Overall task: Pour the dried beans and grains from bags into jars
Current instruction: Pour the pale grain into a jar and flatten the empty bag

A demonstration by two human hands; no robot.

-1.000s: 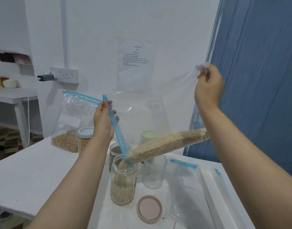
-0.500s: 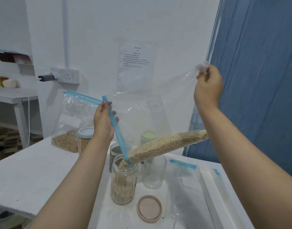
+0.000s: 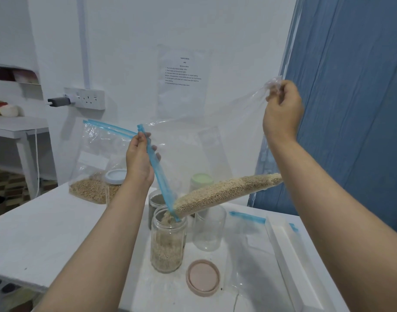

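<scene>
A clear zip bag with a blue zip strip hangs tilted over an open glass jar. Pale grains lie along the bag's lower edge and spill from its low corner into the jar, which is over half full. My left hand pinches the blue zip edge near the bag's mouth. My right hand pinches the bag's far corner, held high at the right. The jar's pink lid lies flat on the table in front of it.
An empty clear jar stands right of the filling jar, a dark-filled open jar behind it, a green-lidded jar farther back. At left are another grain bag and a blue-lidded jar. Flat empty bags and a white tray lie at right.
More grain has run from the bag into the jar. Both hands hold about the same positions.
</scene>
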